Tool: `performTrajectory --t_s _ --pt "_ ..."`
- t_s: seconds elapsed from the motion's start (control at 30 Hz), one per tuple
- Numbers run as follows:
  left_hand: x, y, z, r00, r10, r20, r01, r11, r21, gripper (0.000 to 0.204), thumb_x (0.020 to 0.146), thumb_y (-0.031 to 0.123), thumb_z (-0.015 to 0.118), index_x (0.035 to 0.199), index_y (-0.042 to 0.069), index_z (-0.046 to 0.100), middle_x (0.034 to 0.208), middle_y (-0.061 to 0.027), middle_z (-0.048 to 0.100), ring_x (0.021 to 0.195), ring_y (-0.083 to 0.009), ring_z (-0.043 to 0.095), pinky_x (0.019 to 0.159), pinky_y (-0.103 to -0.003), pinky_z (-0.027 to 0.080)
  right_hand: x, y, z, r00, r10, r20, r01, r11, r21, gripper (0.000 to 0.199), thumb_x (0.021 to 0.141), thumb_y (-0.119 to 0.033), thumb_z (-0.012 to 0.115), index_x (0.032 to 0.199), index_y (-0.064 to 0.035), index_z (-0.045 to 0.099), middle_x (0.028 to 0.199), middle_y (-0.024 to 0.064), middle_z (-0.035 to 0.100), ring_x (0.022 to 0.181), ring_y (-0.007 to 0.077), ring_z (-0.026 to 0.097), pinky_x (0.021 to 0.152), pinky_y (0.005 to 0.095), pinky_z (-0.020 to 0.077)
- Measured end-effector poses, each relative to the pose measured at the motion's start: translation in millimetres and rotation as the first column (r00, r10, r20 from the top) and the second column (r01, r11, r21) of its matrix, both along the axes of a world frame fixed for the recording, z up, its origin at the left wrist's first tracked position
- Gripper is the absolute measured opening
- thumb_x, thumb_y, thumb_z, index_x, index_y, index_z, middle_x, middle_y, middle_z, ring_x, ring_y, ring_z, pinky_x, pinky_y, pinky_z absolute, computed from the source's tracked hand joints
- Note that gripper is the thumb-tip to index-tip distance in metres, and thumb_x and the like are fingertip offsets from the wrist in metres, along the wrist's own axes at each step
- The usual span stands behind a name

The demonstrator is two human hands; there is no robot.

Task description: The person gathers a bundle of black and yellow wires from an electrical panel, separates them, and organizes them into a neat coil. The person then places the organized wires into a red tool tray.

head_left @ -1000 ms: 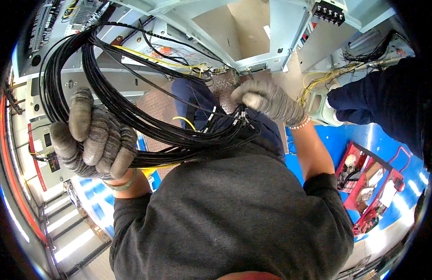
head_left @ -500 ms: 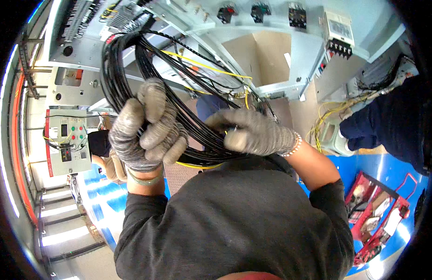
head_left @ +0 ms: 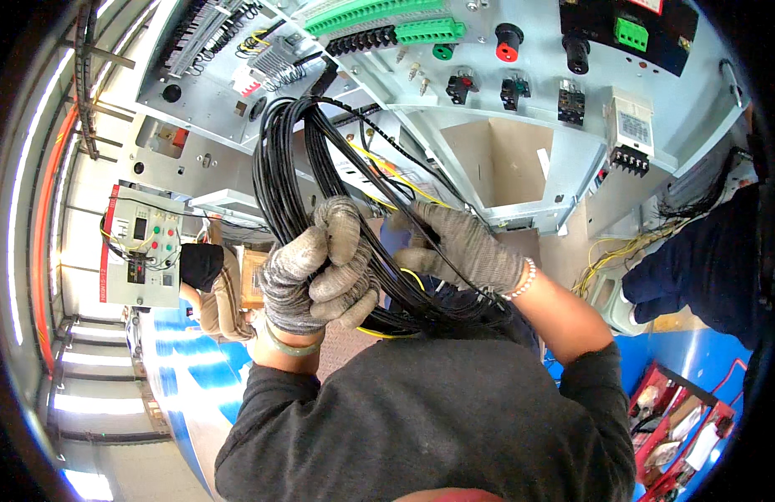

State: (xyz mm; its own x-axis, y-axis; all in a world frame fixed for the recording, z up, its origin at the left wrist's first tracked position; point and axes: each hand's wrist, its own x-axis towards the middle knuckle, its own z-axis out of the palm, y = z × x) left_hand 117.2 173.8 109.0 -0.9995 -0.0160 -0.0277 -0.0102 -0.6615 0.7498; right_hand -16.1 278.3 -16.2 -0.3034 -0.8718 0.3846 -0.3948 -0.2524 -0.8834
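A looped bundle of black cables (head_left: 278,159) hangs in front of my chest, with its upper bend near the open cabinet. My left hand (head_left: 324,268), in a grey knit glove, is closed around the left side of the loop. On the bundle's right side, my right hand (head_left: 467,247) has its gloved fingers curled at the cables. A single black strand crosses over that hand's fingers; the fingertips are partly hidden. The lower part of the bundle rests against my dark shirt (head_left: 429,402). Yellow wires (head_left: 375,161) run behind the black ones.
A grey cabinet panel (head_left: 404,92) ahead carries green terminal blocks (head_left: 375,17), switches and a white module (head_left: 630,125). At left are a control box (head_left: 145,247) with buttons and a crouching person (head_left: 216,293). A person's dark-clad legs (head_left: 697,259) and a red toolbox (head_left: 680,427) are at right.
The view has shifted, showing more of the cabinet above. My left hand still grips the bundle. My right hand has changed its hold, and a strand now lies across its fingers.
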Motion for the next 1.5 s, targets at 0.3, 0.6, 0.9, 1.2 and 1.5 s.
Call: performTrajectory --t_s 0.3,0.6,0.9,1.2,1.5 --pt "6.1 1.1 -4.2 0.997 0.046 0.069 -0.045 0.999 -0.019 0.026 0.087 0.025 0.06 0.081 0.003 0.046 0.051 0.0014 0.042 0.037 -0.0088 0.04 0.04 -0.03 0.042 -20.8 7.5 16.6 0.983 0.112 0.149 -0.103 0.993 -0.064 0.029 0.082 -0.024 0.065 0.1 -0.0012 0.061 0.067 0.0063 0.057 0.06 0.0116 0.054 0.057 0.0261 0.0445" --pt "18.4 3.5 3.2 0.936 0.285 0.206 -0.175 0.886 -0.43 0.038 0.079 0.027 0.067 0.096 0.0 0.047 0.054 -0.0008 0.044 0.034 -0.012 0.042 0.044 -0.032 0.047 -26.0 -5.3 9.4 0.992 0.05 -0.117 -0.076 0.972 -0.224 0.033 0.094 -0.03 0.046 0.085 -0.0036 0.064 0.061 0.011 0.053 0.056 0.0246 0.053 0.054 0.0356 0.0417" --pt "21.6 2.5 1.4 0.895 0.374 0.242 -0.205 0.828 -0.523 0.068 0.076 0.034 0.07 0.128 -0.001 0.043 0.056 0.0044 0.041 0.04 -0.0081 0.042 0.045 -0.025 0.044 -24.5 -10.3 39.4 0.93 0.366 0.027 -0.366 0.93 -0.03 0.027 0.087 -0.031 0.053 0.086 -0.0073 0.067 0.063 0.0124 0.059 0.054 0.0226 0.058 0.053 0.0322 0.0458" --pt "5.1 -7.3 -7.6 0.968 0.25 -0.009 -0.248 0.957 -0.148 0.026 0.096 0.034 0.044 0.088 0.01 0.047 0.079 0.0012 0.035 0.044 -0.0025 0.032 0.05 -0.022 0.039 -49.8 15.3 -27.2 0.919 -0.036 0.393 0.045 0.999 -0.013 0.031 0.082 -0.027 0.061 0.102 -0.0031 0.062 0.081 0.0063 0.062 0.073 0.0125 0.058 0.067 0.0278 0.049" --pt "-15.8 9.4 -5.5 0.955 0.294 0.039 -0.294 0.956 -0.002 0.032 0.095 0.042 0.044 0.091 0.011 0.05 0.077 0.0028 0.04 0.049 -0.0072 0.04 0.052 -0.022 0.041 1.5 59.7 2.5 0.995 -0.072 -0.074 0.066 0.995 -0.08 0.029 0.078 -0.029 0.062 0.093 -0.0042 0.062 0.087 0.0145 0.059 0.083 0.0337 0.058 0.077 0.0418 0.0452"
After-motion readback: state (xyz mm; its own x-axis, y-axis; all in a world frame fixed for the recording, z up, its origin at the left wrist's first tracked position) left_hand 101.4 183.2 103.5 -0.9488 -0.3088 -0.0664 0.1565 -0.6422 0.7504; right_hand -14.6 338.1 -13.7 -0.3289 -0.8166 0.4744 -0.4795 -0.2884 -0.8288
